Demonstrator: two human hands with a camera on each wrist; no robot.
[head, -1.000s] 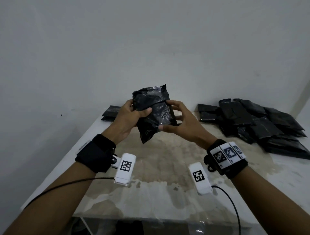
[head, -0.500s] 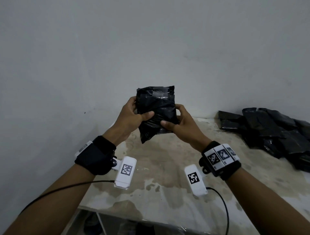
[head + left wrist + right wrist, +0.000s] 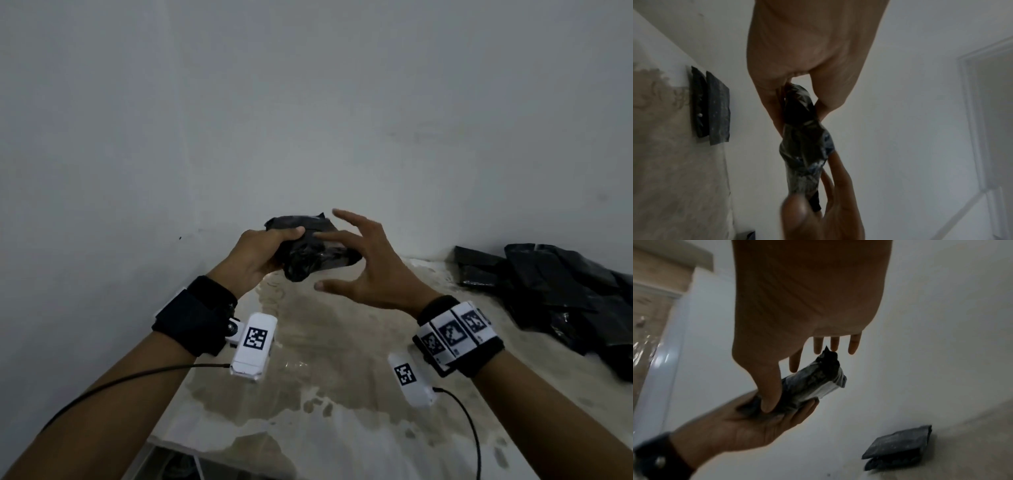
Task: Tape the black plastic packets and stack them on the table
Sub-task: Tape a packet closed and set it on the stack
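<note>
My left hand [image 3: 287, 250] grips a black plastic packet [image 3: 308, 246] by its near end, above the far left part of the table [image 3: 342, 342]. Clear tape glints on the packet [image 3: 813, 382] in the right wrist view. My right hand [image 3: 342, 260] hovers just right of the packet, fingers spread and straight, holding nothing. A small stack of flat black packets [image 3: 898, 446] lies on the table by the wall, and the stack [image 3: 711, 105] also shows in the left wrist view. The head view does not show it.
A loose heap of black packets [image 3: 555, 291] covers the table's right side. The tabletop is stained and ends against a plain wall [image 3: 308, 120]. The near table edge [image 3: 205, 448] runs just below my forearms.
My right hand let go of the packet and spread open. My left hand tipped the packet from upright to nearly flat and lowered it. The head view turned left.
</note>
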